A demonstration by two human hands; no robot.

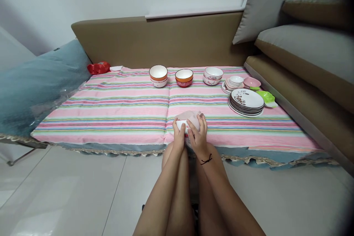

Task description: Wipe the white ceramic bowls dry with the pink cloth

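Observation:
Both of my hands meet at the front edge of a pink striped cloth. My left hand and my right hand are closed round a small white bowl with a red mark, and a pale pink cloth lies over and behind it. My right wrist wears a thin black string. What the pink cloth covers is partly hidden by my fingers.
Along the far edge stand stacked bowls, an orange and red bowl and white patterned bowls. At right lie a stack of plates, small saucers, a pink dish and a green dish. A red bag sits far left.

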